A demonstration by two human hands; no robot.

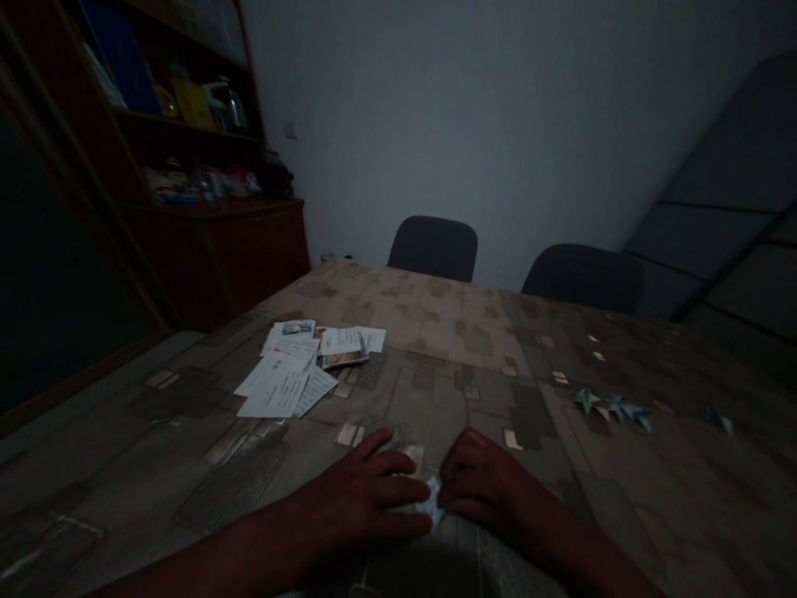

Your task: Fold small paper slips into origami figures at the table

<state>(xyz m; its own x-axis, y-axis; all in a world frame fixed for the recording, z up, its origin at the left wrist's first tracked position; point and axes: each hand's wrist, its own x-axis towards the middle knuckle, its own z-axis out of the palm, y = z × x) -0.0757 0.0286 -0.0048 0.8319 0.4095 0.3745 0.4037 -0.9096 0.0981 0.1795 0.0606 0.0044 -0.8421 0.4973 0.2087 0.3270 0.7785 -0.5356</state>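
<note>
In the dim head view, a small piece of folded paper (431, 504) sits between my hands near the table's front edge. My left hand (367, 498) reaches in from the left, its thumb and a finger closed on the paper's left side while the other fingers stay spread above. From the right, my right hand (482, 482) grips the paper's other side with curled fingers. Much of the paper is hidden by the fingers, and its exact shape is too dark to make out.
A stack of printed paper sheets (277, 384) lies at the table's left. Several pointed folded-paper pieces (613, 407) rest on the right. The patterned tablecloth (429, 320) reaches two dark chairs (434, 245) by the wall. A loaded cabinet (249, 241) stands at the far left.
</note>
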